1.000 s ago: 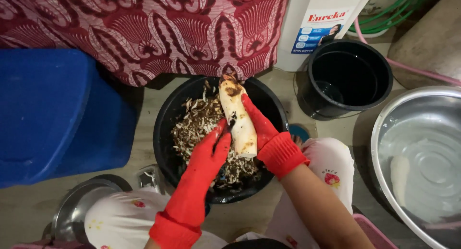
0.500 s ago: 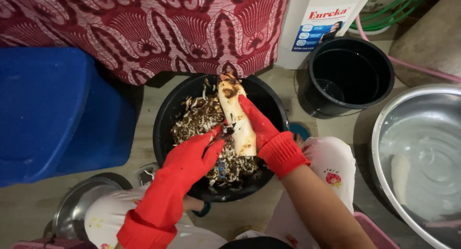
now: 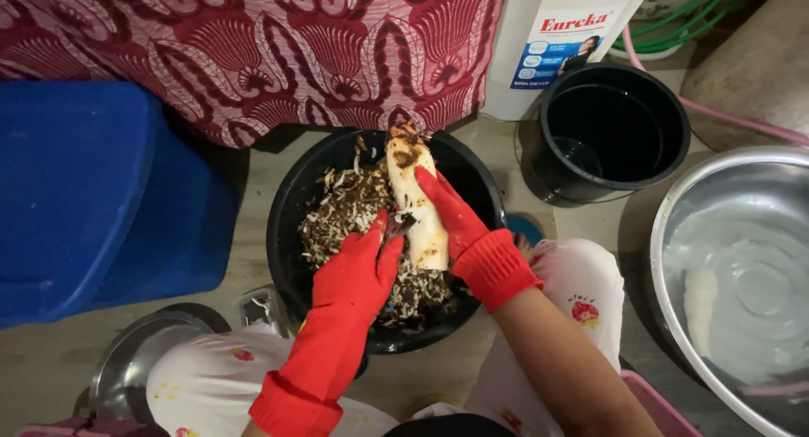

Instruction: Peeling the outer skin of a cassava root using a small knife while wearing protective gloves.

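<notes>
A white appliance point(image 3: 560, 41) stands at the far side of the floor with a rectangular blue and white label and red lettering on its front. Beside it sits 1 empty black bucket point(image 3: 611, 134), and green and pink hoses point(image 3: 699, 20) trail behind.

There is 1 black basin point(image 3: 291, 226) in the middle, heaped with brown and white peelings point(image 3: 345, 214). Over it is 1 pale, mostly peeled root point(image 3: 415, 203), its long axis running from near the person to away, the darker unpeeled tip pointing away toward the patterned red cloth point(image 3: 253, 49).

Both hands wear red rubber gloves, 2 in all. The right hand point(image 3: 455, 218) is closed around the root's near half, gripping it from the right side. The left hand point(image 3: 358, 273) is curled around a small dark tool point(image 3: 400, 226), probably a peeler or knife, pressed against the root's left side.

To the right is 1 large steel bowl point(image 3: 674, 235) of cloudy water with 1 peeled piece point(image 3: 699, 298) lying in it. A blue plastic tub point(image 3: 93, 193) stands on the left, and 1 smaller steel bowl point(image 3: 126, 361) sits near the person's left knee.
</notes>
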